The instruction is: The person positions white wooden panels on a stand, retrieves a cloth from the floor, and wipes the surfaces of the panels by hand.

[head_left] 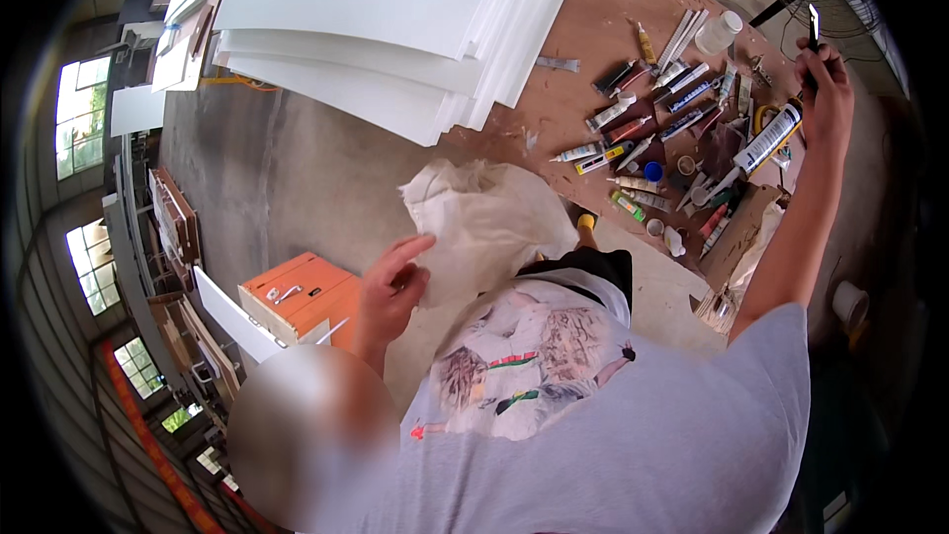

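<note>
Two hands in my view: the left hand (388, 299), fingers loosely apart, holds nothing visible, near a pale cloth (484, 222) that looks soft. Past the scattered tubes (628, 129), the right hand (828, 89) has its fingers clamped on a slim blade tool (814, 24), upright; I'd judge it light, stiff, sharp, best gripped low by its dark end.

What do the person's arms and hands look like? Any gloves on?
No gloves: the left hand and right hand are bare. The right arm comes out of a short, plain grey sleeve, part of a T-shirt with a picture on the front. No watch or bracelet shows. Much of the left arm is blurred, so its sleeve can't be told.
</note>
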Tool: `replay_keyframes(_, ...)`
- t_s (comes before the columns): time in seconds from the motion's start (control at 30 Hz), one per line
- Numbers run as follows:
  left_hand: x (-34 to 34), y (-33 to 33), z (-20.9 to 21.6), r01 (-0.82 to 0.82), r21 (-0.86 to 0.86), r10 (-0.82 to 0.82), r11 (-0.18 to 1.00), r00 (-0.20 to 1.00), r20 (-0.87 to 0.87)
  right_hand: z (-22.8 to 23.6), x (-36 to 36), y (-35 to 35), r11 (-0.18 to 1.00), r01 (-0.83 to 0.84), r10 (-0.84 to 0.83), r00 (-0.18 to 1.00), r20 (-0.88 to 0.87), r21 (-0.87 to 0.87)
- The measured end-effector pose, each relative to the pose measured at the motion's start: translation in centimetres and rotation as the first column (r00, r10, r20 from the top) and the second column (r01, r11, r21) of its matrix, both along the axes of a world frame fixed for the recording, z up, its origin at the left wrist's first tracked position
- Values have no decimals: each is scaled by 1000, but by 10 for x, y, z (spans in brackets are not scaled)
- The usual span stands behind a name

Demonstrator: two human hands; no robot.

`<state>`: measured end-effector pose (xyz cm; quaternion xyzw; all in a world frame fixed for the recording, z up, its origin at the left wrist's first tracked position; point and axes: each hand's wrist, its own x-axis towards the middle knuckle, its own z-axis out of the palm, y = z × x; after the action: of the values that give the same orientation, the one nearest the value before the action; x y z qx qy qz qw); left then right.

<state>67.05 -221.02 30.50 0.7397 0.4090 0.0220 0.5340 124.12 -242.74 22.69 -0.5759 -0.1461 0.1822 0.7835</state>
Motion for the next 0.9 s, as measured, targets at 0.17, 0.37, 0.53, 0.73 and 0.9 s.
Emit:
replay_keyframes(0.17,-12,3,5,12,-10,-11,1000,993,117,37,-189,29,959,-268,281,942,-185,90)
replay_keyframes(0.37,-16,3,10,72,41,-81,997,952,295,26,-301,28,845,-495,525,696,-490,203)
replay_keyframes(0.53,-35,6,-8,33,203,-117,979,900,419,52,-361,39,822,-513,564,669,-483,248)
replay_keyframes(0.73,-45,4,19,29,5,-28,1000,907,420,49,-390,41,780,-571,621,654,-432,257)
replay_keyframes(0.9,-51,2,25,93,-58,-60,994,906,419,72,-420,51,807,-580,586,761,-279,113)
